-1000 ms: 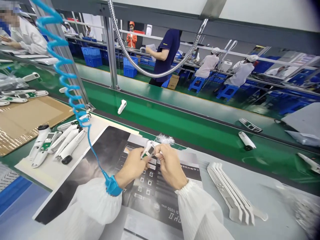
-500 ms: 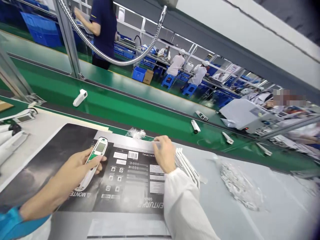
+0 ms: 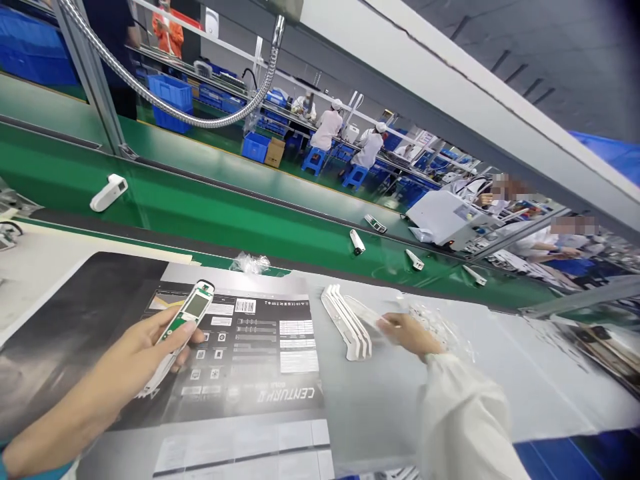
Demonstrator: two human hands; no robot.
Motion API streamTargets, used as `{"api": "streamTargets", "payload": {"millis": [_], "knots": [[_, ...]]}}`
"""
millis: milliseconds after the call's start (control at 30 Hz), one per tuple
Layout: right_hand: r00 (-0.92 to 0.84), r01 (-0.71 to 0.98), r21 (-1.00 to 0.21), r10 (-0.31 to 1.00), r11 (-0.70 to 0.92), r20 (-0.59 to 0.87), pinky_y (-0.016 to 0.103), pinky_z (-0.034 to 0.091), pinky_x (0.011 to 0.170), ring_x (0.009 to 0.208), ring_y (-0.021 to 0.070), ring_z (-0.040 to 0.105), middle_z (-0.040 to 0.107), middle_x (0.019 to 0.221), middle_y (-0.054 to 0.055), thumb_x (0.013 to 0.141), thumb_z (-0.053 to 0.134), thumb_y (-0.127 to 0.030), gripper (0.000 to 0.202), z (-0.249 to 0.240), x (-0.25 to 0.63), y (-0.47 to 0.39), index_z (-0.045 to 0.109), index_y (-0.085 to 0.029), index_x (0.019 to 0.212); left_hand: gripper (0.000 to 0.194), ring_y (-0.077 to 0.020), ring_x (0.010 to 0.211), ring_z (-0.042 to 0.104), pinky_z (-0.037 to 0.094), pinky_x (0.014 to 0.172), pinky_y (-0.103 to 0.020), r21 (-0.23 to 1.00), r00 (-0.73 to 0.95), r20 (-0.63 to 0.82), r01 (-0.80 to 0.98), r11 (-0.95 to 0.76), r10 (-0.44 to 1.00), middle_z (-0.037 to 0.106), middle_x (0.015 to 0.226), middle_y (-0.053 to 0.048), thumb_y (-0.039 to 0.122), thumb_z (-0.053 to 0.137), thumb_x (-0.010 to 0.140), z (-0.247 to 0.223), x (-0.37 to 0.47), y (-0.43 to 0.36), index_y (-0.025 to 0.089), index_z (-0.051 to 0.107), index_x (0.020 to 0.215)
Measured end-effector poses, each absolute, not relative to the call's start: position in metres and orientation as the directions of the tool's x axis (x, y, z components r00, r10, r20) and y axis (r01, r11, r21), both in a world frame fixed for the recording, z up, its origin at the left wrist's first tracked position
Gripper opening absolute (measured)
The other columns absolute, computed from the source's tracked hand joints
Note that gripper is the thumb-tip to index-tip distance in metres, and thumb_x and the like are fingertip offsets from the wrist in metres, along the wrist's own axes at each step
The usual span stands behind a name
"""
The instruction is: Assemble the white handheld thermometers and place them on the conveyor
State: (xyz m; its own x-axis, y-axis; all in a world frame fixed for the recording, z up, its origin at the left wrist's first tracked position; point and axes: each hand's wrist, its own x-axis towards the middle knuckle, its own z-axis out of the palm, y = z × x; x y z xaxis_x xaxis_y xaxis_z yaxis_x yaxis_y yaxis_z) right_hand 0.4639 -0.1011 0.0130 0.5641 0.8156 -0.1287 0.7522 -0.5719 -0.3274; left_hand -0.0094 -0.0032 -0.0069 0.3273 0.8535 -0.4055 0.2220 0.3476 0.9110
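My left hand (image 3: 155, 343) is closed around a white handheld device housing (image 3: 196, 303), which is tilted over a printed dark sheet (image 3: 295, 393). A green circuit board and a small grey screen show in its open face. To the right, my right hand (image 3: 407, 333) has its fingertips pinched on the end of a pale, blurred plastic strip (image 3: 364, 311). Beside that strip, several curved white plastic strips (image 3: 346, 323) lie in a row on the grey work surface. Behind my right hand is a clear bag of small white parts (image 3: 443, 327), partly hidden.
Beyond the table runs a green conveyor belt (image 3: 260, 237) carrying white device parts (image 3: 109, 193). Crumpled clear plastic (image 3: 250, 263) sits at the table's far edge. A metal hose (image 3: 200, 122) and a frame post (image 3: 95, 87) stand ahead. Co-workers (image 3: 327, 127) sit farther back.
My right hand has moved right, from behind the white strips towards the bag, and now pinches a strip. My left hand still holds the device housing. The view has shifted right.
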Motion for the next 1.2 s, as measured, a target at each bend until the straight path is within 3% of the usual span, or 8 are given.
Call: {"api": "streamTargets", "payload": {"millis": [167,267,367,500,600,900,1033,1200], "knots": [[0.592,0.512,-0.661,0.783,-0.548,-0.191,0.034,0.06,0.073,0.079,0.0231,0.073,0.073,0.089,0.01,0.079,0.062,-0.045,0.041,0.066,0.449,-0.117,0.062,-0.018,0.109,0.06,-0.0169,0.059,0.054,0.046,0.056,-0.027,0.928,0.358,-0.339,0.281,0.246,0.87,0.061,0.063,-0.004,0.069,0.041,0.088,0.0,0.004,-0.008,0.017,0.071,0.093],[0.469,0.447,-0.765,0.849,-0.464,-0.242,0.033,0.06,0.075,0.076,0.0206,0.071,0.072,0.088,0.005,0.078,0.067,-0.047,0.043,0.071,0.399,-0.105,0.061,-0.022,0.112,0.05,-0.0199,0.081,0.064,0.053,0.071,-0.03,0.954,0.391,-0.165,0.294,0.047,0.905,0.071,0.096,-0.006,0.059,0.047,0.091,0.004,0.016,-0.01,0.023,0.064,0.12],[0.305,0.348,-0.842,0.899,-0.412,-0.314,0.03,0.058,0.071,0.071,0.0174,0.069,0.072,0.086,0.002,0.079,0.067,-0.043,0.036,0.044,0.331,-0.082,0.061,-0.025,0.109,0.045,-0.022,0.112,0.06,0.049,0.096,-0.034,0.923,0.381,0.029,0.345,-0.172,0.924,0.062,0.13,-0.005,0.047,0.053,0.092,0.002,0.031,-0.013,0.026,0.057,0.131],[0.078,-0.016,-0.902,0.899,-0.432,-0.432,0.032,0.056,0.074,0.072,0.0158,0.067,0.071,0.084,0.001,0.074,0.075,-0.038,0.036,-0.002,0.256,-0.065,0.063,-0.023,0.105,0.037,-0.0236,0.119,0.057,0.045,0.103,-0.039,0.83,0.46,0.176,0.406,-0.382,0.87,0.062,0.13,-0.007,0.034,0.054,0.093,-0.016,0.044,-0.019,0.022,0.058,0.128],[-0.154,-0.249,-0.89,0.923,-0.382,-0.353,0.035,0.051,0.091,0.092,0.0171,0.067,0.07,0.101,0.004,0.072,0.08,-0.032,0.042,-0.023,0.231,-0.067,0.064,-0.021,0.109,0.032,-0.0251,0.114,0.06,0.047,0.101,-0.043,0.781,0.527,0.141,0.461,-0.421,0.838,0.066,0.124,-0.007,0.028,0.056,0.092,-0.034,0.045,-0.026,0.022,0.061,0.123],[0.023,-0.167,-0.973,0.986,-0.158,-0.164,0.03,0.049,0.072,0.074,0.0165,0.061,0.067,0.083,0.002,0.077,0.075,-0.043,0.036,-0.05,0.219,-0.077,0.068,-0.019,0.101,0.038,-0.0217,0.118,0.058,0.049,0.098,-0.035,0.782,0.546,0.132,0.455,-0.426,0.827,0.06,0.131,-0.007,0.032,0.045,0.099,-0.052,0.04,-0.045,0.025,0.052,0.136],[0.183,-0.409,-0.899,0.952,-0.155,-0.247,0.035,0.047,0.087,0.09,0.0209,0.061,0.068,0.086,0.002,0.079,0.068,-0.056,0.039,-0.042,0.203,-0.071,0.068,-0.022,0.098,0.049,-0.026,0.108,0.063,0.054,0.086,-0.039,0.658,0.592,0.075,0.576,-0.486,0.803,0.06,0.128,-0.012,0.037,0.035,0.102,-0.055,0.049,-0.054,0.025,0.034,0.149],[0.197,-0.823,-0.538,0.799,-0.181,-0.569,0.037,0.051,0.065,0.046,0.0162,0.044,0.033,0.04,-0.007,0.082,0.053,-0.064,0.045,-0.038,0.179,-0.061,0.048,-0.026,0.059,0.049,-0.0314,0.086,0.07,0.053,0.08,-0.043,0.468,0.67,-0.21,0.708,-0.529,0.712,0.071,0.098,-0.016,0.054,0.037,0.097,-0.041,0.048,-0.052,0.016,0.058,0.121]]}}
